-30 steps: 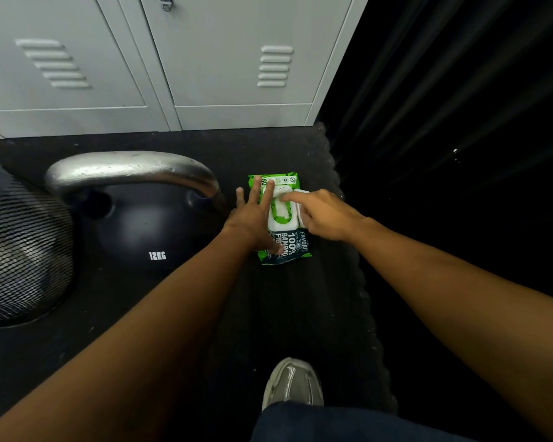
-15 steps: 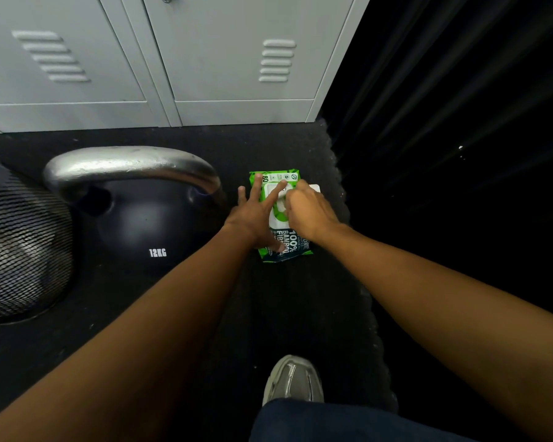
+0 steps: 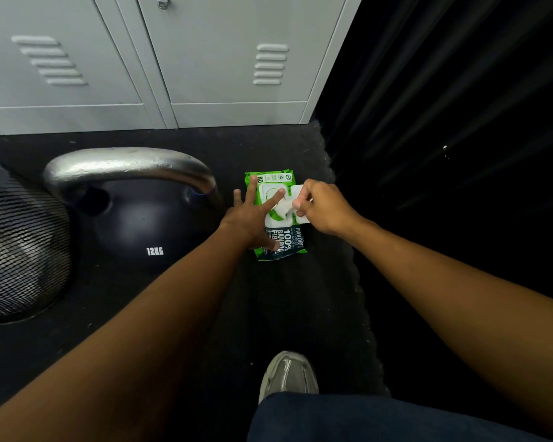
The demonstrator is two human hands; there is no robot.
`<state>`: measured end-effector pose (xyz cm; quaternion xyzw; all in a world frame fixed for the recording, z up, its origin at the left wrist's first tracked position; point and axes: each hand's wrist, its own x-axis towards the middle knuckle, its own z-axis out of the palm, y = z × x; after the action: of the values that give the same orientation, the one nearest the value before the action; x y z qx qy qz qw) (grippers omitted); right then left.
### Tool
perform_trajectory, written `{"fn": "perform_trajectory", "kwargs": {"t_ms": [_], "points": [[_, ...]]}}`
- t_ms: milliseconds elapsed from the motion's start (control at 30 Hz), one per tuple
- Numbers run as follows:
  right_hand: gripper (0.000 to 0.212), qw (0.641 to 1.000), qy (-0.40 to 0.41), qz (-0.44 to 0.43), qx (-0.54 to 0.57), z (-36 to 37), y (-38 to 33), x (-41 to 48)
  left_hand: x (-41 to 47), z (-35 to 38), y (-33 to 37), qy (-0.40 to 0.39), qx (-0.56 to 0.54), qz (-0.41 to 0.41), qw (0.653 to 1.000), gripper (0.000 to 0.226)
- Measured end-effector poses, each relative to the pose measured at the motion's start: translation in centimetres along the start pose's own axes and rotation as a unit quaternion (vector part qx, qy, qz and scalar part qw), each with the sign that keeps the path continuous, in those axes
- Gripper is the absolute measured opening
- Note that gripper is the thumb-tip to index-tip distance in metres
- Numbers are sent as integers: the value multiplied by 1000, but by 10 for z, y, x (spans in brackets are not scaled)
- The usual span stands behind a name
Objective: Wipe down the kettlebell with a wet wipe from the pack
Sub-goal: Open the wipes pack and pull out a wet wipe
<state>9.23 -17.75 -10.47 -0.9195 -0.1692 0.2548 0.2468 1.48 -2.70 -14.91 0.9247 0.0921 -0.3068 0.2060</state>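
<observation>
Kettlebell is sitting on the floor mat at nine o'clock from the pack, which is lying twelve-to-six, while the nearer left hand is pressing flat-fingered on the pack and the grip of the right hand is pinching the wet wipe.

The left grip and the right grip are bare hands on bare forearms, uncovered as far as the picture's edge. One leg wears plain dark navy trousers. Past the hem shows a sneaker: pale grey, glossy, round-toed, with moulded panels across its top.
</observation>
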Motion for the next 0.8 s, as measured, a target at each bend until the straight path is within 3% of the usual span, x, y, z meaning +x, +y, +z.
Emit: {"fn": "perform_trajectory", "kwargs": {"t_ms": [267,433,533,633,700,800], "points": [[13,999,34,6,30,-23,2,-26,1,0,0,-7,15,-6,1000,124],[13,985,90,-4,149,-37,-1,-41,0,2,-1,-3,27,-3,1000,120],[19,950,104,-9,295,-51,-17,-49,0,2,-2,-6,36,-2,999,119],[21,880,106,1,462,-71,-33,-50,0,2,-1,-5,39,-3,999,119],[22,858,107,18,501,-76,-34,-41,-1,2,-1,-4,41,-2,999,118],[19,891,91,101,433,-65,-24,-21,-1,2,-1,-5,42,-1,999,118]]}}
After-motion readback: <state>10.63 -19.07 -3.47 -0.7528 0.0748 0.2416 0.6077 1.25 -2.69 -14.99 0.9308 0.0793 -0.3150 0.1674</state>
